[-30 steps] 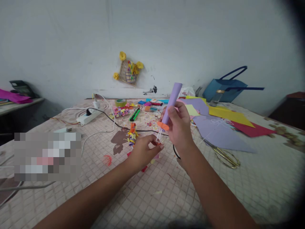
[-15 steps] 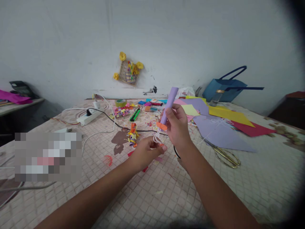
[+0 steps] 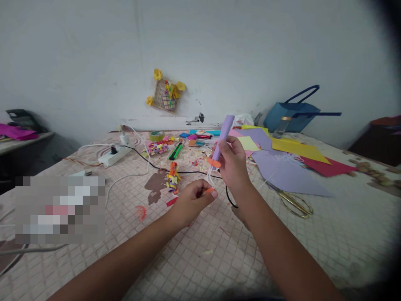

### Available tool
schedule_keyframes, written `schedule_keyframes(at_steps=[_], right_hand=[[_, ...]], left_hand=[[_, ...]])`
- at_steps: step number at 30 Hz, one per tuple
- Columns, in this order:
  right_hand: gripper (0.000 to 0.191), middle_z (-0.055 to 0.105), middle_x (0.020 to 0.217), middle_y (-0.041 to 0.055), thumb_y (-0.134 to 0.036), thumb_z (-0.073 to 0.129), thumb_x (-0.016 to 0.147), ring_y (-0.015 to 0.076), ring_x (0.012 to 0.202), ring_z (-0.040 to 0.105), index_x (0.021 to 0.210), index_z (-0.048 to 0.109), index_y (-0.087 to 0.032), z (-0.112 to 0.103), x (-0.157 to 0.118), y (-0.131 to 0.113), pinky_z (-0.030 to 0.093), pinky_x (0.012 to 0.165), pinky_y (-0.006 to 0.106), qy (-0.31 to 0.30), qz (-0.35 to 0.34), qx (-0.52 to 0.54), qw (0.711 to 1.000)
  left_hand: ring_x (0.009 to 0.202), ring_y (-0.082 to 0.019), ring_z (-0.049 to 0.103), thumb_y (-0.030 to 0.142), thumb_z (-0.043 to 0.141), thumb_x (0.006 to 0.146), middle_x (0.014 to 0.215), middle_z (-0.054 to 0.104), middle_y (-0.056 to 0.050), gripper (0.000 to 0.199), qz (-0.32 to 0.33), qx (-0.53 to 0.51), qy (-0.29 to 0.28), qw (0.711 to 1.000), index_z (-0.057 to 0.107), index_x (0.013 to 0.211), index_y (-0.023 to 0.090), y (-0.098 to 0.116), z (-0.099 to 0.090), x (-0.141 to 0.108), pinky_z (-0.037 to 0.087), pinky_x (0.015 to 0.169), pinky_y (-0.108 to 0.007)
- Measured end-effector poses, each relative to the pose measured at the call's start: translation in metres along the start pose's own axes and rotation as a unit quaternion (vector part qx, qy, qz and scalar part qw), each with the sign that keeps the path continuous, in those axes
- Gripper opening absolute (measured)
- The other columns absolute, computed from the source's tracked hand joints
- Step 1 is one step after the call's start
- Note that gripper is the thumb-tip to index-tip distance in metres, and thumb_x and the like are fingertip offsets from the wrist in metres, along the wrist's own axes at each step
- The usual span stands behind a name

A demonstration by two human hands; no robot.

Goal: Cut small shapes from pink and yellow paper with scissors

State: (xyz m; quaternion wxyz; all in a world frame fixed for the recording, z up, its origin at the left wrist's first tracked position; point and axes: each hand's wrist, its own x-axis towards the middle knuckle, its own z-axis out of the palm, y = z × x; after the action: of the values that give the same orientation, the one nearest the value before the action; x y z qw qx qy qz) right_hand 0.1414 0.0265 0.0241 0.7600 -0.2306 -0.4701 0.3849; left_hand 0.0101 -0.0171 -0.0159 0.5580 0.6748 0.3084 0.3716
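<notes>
My right hand [image 3: 233, 163] is closed around a rolled tube of purple paper [image 3: 224, 131], tilted with its top leaning right. At the tube's lower end sits an orange paper piece [image 3: 213, 162]. White string [image 3: 209, 173] runs from there down to my left hand [image 3: 196, 198], which pinches a small orange paper piece [image 3: 209, 190] between thumb and fingers. How the string is fixed cannot be made out. Just beyond my left hand, a small purple tube decorated with yellow and orange paper [image 3: 172, 179] rests on the tablecloth.
Gold-handled scissors [image 3: 294, 202] and purple paper sheets [image 3: 285, 175] with loose white string [image 3: 290, 158] lie at right. A green cutter [image 3: 176, 151] and tape roll [image 3: 156, 136] lie farther back. A power strip [image 3: 114, 155] with trailing cables occupies the left; a black cable [image 3: 194, 172] crosses behind my hands.
The view has shifted slightly to the right. The string between my hands hangs straighter than before, and the orange piece at the tube's end has tilted a little. Both grips stay the same.
</notes>
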Motion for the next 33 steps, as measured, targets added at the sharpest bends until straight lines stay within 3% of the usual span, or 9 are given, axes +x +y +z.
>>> schedule_keyframes(at_steps=[4,11,26,33], right_hand=[[0.020,0.049,0.061,-0.0075,-0.034,0.067,0.072,0.0067,0.049,0.048,0.080,0.052,-0.023,-0.008,0.005,0.004,0.040,0.045,0.019,0.012,-0.004,0.001,1.000],[0.020,0.052,0.064,-0.0067,-0.035,0.067,0.072,0.0076,0.053,0.052,0.082,0.053,-0.024,-0.018,0.011,0.008,0.044,0.049,0.021,0.035,0.001,0.001,0.999],[0.022,0.052,0.063,-0.0072,-0.034,0.069,0.070,0.0070,0.052,0.051,0.079,0.052,-0.022,-0.018,0.013,0.005,0.043,0.046,0.020,0.053,-0.007,0.014,0.998],[0.021,0.051,0.063,-0.0072,-0.034,0.068,0.071,0.0071,0.053,0.051,0.079,0.053,-0.023,-0.018,0.012,0.003,0.044,0.049,0.020,0.047,-0.010,0.015,0.999]], left_hand=[[0.056,-0.007,0.037,0.035,0.054,0.077,0.062,0.041,0.005,0.021,0.012,0.006,0.011,1.000,0.048,0.072,0.016,0.003,0.001,-0.001,0.029,0.052,-0.021],[0.056,-0.010,0.041,0.028,0.044,0.075,0.055,0.040,0.006,0.009,-0.031,-0.027,0.077,0.996,0.048,0.079,0.020,0.006,0.002,-0.001,0.028,0.048,-0.021],[0.055,-0.008,0.041,0.025,0.057,0.069,0.061,0.046,0.005,0.011,-0.020,-0.018,0.061,0.998,0.051,0.073,0.016,-0.002,0.000,0.004,0.030,0.053,-0.021],[0.051,-0.007,0.040,0.021,0.052,0.069,0.057,0.047,0.005,0.004,-0.051,-0.028,0.066,0.996,0.052,0.070,0.017,0.009,0.003,0.000,0.029,0.049,-0.020]])
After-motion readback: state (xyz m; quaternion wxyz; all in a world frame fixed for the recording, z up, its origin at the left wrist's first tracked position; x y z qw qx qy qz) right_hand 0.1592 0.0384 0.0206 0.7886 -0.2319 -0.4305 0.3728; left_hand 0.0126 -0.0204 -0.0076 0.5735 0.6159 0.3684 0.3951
